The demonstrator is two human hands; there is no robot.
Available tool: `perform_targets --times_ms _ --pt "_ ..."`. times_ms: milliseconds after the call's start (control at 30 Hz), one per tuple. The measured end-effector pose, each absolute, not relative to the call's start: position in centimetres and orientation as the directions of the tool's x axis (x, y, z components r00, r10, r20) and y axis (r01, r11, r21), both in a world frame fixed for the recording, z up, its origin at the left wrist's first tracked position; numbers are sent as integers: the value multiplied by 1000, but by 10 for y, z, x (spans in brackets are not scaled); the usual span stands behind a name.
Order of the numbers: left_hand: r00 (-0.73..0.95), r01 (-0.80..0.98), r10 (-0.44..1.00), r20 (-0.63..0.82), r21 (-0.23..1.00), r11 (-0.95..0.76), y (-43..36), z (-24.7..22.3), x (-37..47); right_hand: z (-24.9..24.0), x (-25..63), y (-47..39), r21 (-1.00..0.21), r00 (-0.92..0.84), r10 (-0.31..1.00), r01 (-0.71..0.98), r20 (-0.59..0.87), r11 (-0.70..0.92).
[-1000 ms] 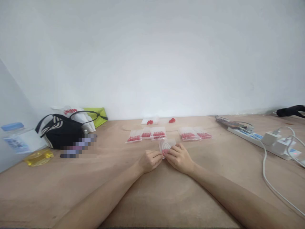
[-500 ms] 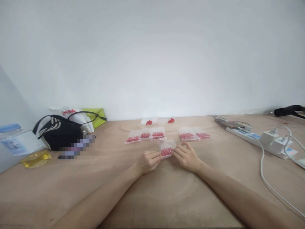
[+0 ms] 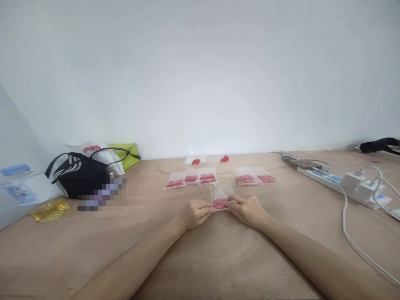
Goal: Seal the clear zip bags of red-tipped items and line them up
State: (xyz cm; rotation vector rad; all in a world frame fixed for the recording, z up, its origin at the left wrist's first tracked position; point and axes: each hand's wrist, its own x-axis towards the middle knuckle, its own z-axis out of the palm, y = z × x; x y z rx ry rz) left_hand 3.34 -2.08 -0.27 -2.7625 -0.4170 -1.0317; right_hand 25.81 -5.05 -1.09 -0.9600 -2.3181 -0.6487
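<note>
A small clear plastic bag [image 3: 219, 197] with red pieces at its near end lies on the wooden table [image 3: 218, 258]. My left hand [image 3: 196, 212] pinches its left near corner. My right hand [image 3: 246, 209] pinches its right near corner. Beyond the held bag lie three similar filled bags [image 3: 191, 178] in a row, and two more filled bags [image 3: 254, 176] to the right. Farther back, close to the wall, sit a bag with a few red pieces [image 3: 196, 160] and a loose pile of red pieces [image 3: 224, 158].
A black striped bag [image 3: 78, 174], a white plastic bag [image 3: 96, 152] and a green pouch [image 3: 125, 153] sit at back left, with a water bottle [image 3: 21, 185] and yellow wrapper [image 3: 50, 209]. A power strip [image 3: 334, 180] with chargers and white cables [image 3: 345, 221] lies at right.
My right hand has slid off the top of the bag to its right corner. The bag now lies straighter between both hands, its red pieces showing.
</note>
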Motion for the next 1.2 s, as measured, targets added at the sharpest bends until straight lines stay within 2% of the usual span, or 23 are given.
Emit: perform_targets --times_ms 100,167,267,333,433,500,600,667,733,1000,1200 --pt "692 379 331 642 68 -923 -20 -3 32 -9 264 -50 149 -526 536 792 660 592" --pt "650 482 455 609 133 -866 -19 -3 32 -5 274 -48 -29 -372 584 826 722 562" --pt "614 587 578 538 178 -790 -17 -4 31 0 285 -42 -365 -39 646 799 762 478" --pt "624 605 614 483 198 -771 -16 -6 32 2 285 -36 -470 95 658 776 747 421" --pt "641 610 638 427 221 -761 -15 -8 33 1 278 -23 -416 94 652 836 752 359" --pt "648 608 643 409 231 -759 -15 -8 33 -1 270 -12 -311 45 676 909 736 278" --pt "658 603 645 389 241 -760 -16 -6 33 -2 262 4 -119 -30 770 983 637 137" --pt "664 601 648 373 249 -759 -17 -5 33 -2 257 13 -2 -103 822 992 560 126" --pt "664 601 654 363 261 -755 -18 -3 33 -3 255 19 64 -172 842 985 511 162" --pt "648 596 665 371 295 -746 -18 -4 34 -18 294 10 62 -169 830 985 532 161" --pt "636 596 670 383 308 -742 -15 -7 34 -28 339 5 -6 -128 742 984 658 176"
